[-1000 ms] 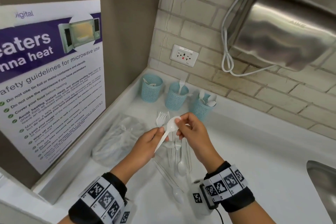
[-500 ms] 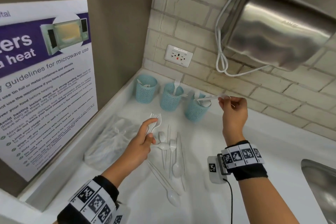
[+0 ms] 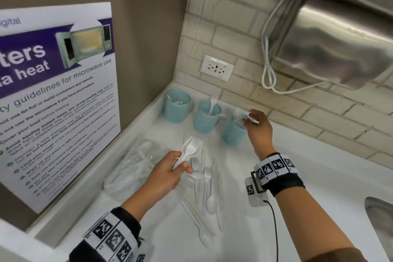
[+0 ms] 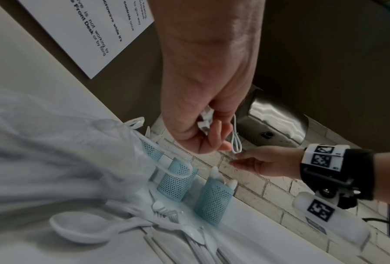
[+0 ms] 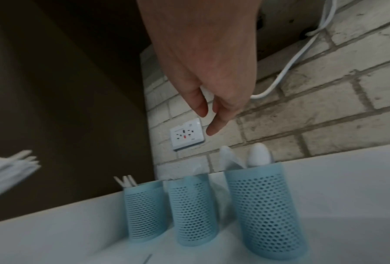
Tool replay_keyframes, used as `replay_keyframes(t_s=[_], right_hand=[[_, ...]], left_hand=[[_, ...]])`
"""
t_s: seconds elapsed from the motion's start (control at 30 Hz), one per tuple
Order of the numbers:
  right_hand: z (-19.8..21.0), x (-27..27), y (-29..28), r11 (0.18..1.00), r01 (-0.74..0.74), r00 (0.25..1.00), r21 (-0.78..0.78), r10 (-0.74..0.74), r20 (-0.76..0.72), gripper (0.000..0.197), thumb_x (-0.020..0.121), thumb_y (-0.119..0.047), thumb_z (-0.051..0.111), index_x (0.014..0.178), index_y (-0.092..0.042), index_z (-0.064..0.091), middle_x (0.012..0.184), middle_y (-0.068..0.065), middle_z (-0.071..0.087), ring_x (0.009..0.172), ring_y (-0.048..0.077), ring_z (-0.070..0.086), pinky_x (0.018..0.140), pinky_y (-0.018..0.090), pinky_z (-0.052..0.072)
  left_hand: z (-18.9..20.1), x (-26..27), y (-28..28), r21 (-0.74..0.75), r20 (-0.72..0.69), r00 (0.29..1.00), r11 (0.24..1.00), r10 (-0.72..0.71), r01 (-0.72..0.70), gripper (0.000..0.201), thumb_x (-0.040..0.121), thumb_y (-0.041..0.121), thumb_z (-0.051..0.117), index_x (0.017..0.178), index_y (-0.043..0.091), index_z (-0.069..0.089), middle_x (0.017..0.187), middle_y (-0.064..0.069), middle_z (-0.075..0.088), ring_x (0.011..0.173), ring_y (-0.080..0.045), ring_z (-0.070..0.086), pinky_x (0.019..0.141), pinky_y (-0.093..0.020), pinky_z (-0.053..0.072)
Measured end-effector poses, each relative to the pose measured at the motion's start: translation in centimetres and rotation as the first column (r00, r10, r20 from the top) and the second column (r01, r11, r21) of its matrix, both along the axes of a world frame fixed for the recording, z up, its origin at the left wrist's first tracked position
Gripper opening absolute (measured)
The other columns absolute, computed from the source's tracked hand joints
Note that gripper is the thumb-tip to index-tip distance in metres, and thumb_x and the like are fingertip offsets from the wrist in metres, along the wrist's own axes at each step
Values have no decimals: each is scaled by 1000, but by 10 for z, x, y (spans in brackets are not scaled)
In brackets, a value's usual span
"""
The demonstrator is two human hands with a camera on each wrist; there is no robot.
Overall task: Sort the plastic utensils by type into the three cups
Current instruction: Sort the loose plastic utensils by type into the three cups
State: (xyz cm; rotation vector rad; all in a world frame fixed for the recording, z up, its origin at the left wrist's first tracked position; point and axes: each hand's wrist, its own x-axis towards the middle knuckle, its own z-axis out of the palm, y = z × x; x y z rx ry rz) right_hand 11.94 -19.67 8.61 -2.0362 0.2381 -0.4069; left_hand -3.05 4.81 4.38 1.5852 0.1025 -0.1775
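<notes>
Three blue mesh cups stand in a row by the brick wall: the left cup (image 3: 177, 108) with flat white handles, the middle cup (image 3: 205, 119) with forks, and the right cup (image 3: 232, 136) with spoons. In the right wrist view spoon bowls (image 5: 259, 155) stick up from the right cup (image 5: 266, 205). My right hand (image 3: 257, 125) hovers just above that cup, and its fingers (image 5: 212, 128) are straight with nothing in them. My left hand (image 3: 170, 174) grips a bundle of white forks (image 3: 190, 149) by the handles, tines up, above the loose utensils (image 3: 207, 185).
Spoons, forks and knives lie on the white counter (image 3: 297, 219) between my arms. A crumpled clear bag (image 3: 131, 166) sits to the left. A poster (image 3: 53, 91) leans on the left wall. A steel sink (image 3: 380, 219) is at the right edge, with a hand dryer (image 3: 340, 38) above.
My right hand took the spoon from my left hand and carried it over to the right cup. It has let go and now holds nothing. My left hand keeps the forks.
</notes>
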Motion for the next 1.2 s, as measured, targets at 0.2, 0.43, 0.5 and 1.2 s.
replay_keyframes(t_s=[0.2, 0.43, 0.5, 1.2], right_hand=[[5, -50, 50, 896, -425, 895, 131, 438, -91, 22, 99, -20, 50, 120, -17, 57, 113, 10, 64, 84, 20, 71, 75, 31, 55], [-1, -90, 84, 651, -704, 582, 285, 758, -293, 33, 92, -24, 63, 122, -18, 51, 79, -5, 62, 62, 11, 57, 54, 21, 43], [1, -93, 86, 607, -670, 550, 428, 792, -264, 28, 91, -13, 63, 115, -12, 49, 75, -3, 63, 58, 10, 56, 53, 20, 41], [53, -11, 33, 705, -282, 954, 651, 281, 108, 15, 89, -1, 63, 98, -10, 56, 82, 6, 64, 65, 11, 65, 66, 18, 56]], left_hand=[[2, -3, 0, -3, 15, 999, 999, 34, -34, 12, 96, 18, 54, 102, 8, 55, 89, 0, 74, 44, -9, 41, 43, -16, 35], [6, -5, -2, 9, -30, 995, 995, -96, 97, 24, 100, 32, 43, 96, 13, 58, 71, -5, 63, 43, -10, 38, 42, -20, 31], [6, -6, -3, -8, -56, 987, 989, -148, 147, 32, 100, 37, 38, 94, 14, 59, 64, -2, 55, 42, -8, 37, 42, -20, 30], [-3, -3, 2, 43, -20, 1000, 999, -18, 19, 24, 101, 21, 40, 104, 17, 63, 67, 2, 53, 45, -6, 40, 44, -15, 34]])
